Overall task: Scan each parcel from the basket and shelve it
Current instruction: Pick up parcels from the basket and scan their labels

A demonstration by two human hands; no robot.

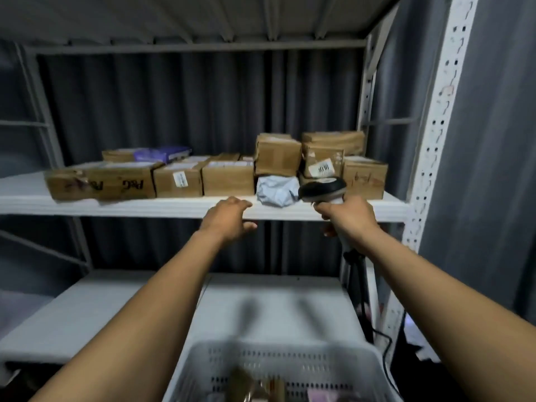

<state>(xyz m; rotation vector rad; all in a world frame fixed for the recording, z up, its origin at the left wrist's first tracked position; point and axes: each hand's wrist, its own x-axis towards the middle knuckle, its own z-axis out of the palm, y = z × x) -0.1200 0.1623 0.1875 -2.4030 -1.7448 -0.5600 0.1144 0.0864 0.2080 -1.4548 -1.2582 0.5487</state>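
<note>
My right hand [349,217] grips the handle of a barcode scanner [322,190], whose dark head points at the middle shelf [145,206]. My left hand [229,219] hovers at the shelf's front edge, fingers relaxed and holding nothing. A crumpled grey poly-bag parcel [277,191] lies on the shelf just beyond both hands. Several brown cardboard parcels [227,177] stand in a row behind it, some stacked at the right [322,158]. A white perforated basket [278,369] sits at the bottom of the view with a few parcels inside, blurred.
A white slotted upright [435,134] frames the rack on the right. The lower shelf [87,309] lies below. The scanner's black cable [384,352] hangs down at the right. Dark grey curtains hang behind and beside the rack. A purple bag [162,153] lies on the back boxes.
</note>
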